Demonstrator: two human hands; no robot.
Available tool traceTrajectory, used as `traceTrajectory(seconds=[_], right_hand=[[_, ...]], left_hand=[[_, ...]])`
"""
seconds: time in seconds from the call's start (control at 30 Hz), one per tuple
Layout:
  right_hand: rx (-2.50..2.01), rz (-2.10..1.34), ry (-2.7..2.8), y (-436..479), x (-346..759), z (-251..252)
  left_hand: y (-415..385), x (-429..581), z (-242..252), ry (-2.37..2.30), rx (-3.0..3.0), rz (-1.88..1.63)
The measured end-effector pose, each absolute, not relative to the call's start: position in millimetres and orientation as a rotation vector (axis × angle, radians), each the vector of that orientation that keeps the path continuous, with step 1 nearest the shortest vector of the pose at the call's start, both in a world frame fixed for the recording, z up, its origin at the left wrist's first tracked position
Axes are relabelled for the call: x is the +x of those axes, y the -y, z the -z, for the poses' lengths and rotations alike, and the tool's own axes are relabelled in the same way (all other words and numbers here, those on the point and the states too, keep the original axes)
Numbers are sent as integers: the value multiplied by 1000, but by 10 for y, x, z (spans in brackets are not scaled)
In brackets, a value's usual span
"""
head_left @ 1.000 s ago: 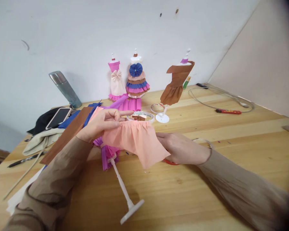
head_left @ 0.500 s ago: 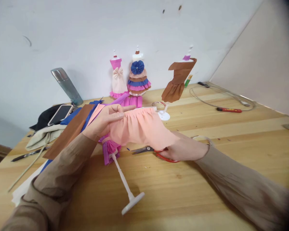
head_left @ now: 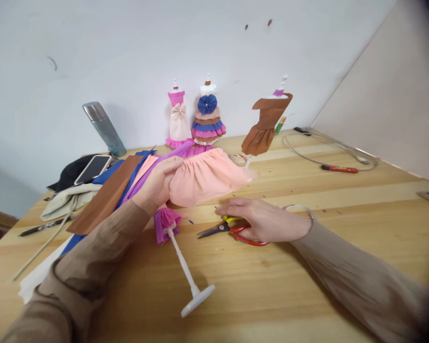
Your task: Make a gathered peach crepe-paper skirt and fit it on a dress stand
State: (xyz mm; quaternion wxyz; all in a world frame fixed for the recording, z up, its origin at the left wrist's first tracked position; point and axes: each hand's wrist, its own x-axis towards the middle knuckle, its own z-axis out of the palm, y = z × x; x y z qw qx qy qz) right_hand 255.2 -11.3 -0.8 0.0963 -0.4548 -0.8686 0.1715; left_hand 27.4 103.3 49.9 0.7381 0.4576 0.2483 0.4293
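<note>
Wooden table (head_left: 307, 286), centre of frame: left hand (head_left: 157, 186) grips the peach fabric (head_left: 203, 178) above it. Right hand (head_left: 260, 221) lies loose on the scissors (head_left: 218, 229) — pick-up step, I judge — the next move needs fingers through the handles.

four small dress forms show: three upright by the wall, a pink-and-cream dress form (head_left: 178, 119), a ruffled dress form (head_left: 207, 119) and a brown dress form (head_left: 264, 129), plus one magenta dress form (head_left: 166, 221) lying on the tabletop (head_left: 307, 295). there is one piece of gathered peach fabric (head_left: 207, 176), one pair of scissors (head_left: 218, 229), one steel flask (head_left: 105, 129), one phone (head_left: 93, 168), one black pen (head_left: 35, 229), one red-handled tool (head_left: 339, 169) and one looped cable (head_left: 329, 145). two hands are in view, the left hand (head_left: 157, 186) and the right hand (head_left: 264, 221), and the fanned sheets (head_left: 103, 200) come in four colours: brown, blue, pink and purple.
</note>
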Motion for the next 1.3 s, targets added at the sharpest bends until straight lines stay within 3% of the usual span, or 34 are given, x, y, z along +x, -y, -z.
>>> traceTrajectory(seconds=[0.4, 0.6, 0.73, 0.9, 1.17, 1.3], right_hand=[[-1092, -738, 2405, 123, 2532, -58], [-1354, -586, 2028, 25, 2560, 121], [-1427, -673, 1711, -16, 2553, 162], [-1327, -680, 1756, 35, 2338, 60], [-959, -1241, 1205, -7, 1926, -143], [-987, -1134, 1045, -55, 1807, -227]], left_hand=[[-1177, 176, -533, -561, 984, -1127], [-1157, 182, -518, -531, 988, -1137], [-1059, 235, -508, -510, 965, -1158], [-924, 282, -513, -498, 894, -1208], [-818, 286, -527, -480, 854, -1187], [-839, 295, -466, -517, 859, -1180]])
